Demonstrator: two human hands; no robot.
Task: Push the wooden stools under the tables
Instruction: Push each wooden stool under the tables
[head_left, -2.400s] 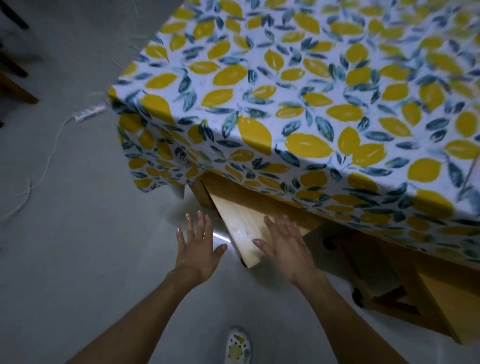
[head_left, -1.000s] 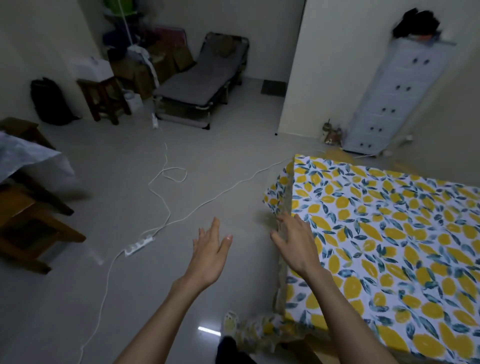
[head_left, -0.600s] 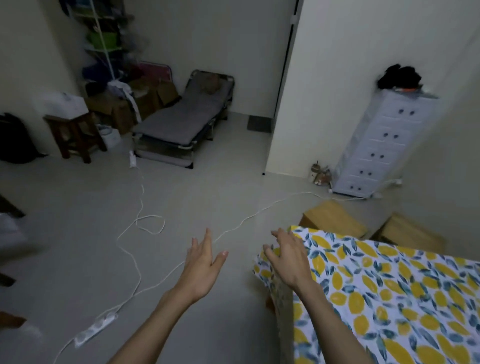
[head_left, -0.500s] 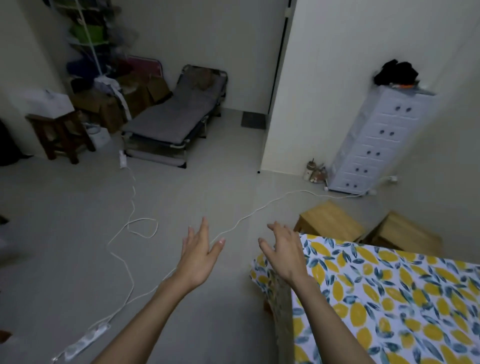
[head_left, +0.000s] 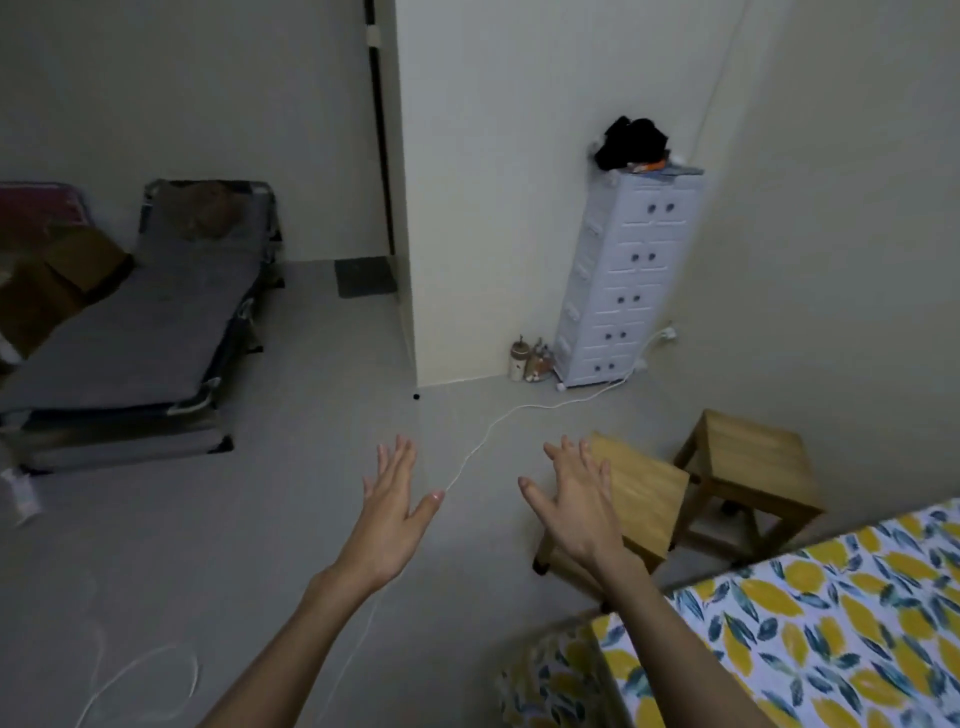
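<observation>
A grey folding cot (head_left: 140, 332) lies left, a white drawer tower (head_left: 626, 280) stands against the wall.

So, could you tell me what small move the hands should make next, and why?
Probably lower both open hands, left hand and right hand, onto the nearer light wooden stool: it and the second wooden stool stand clear of the lemon-print clothed table.

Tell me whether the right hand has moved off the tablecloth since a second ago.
Yes. The right hand has left the lemon tablecloth and now hovers open beyond its corner, toward the nearer stool.
</observation>
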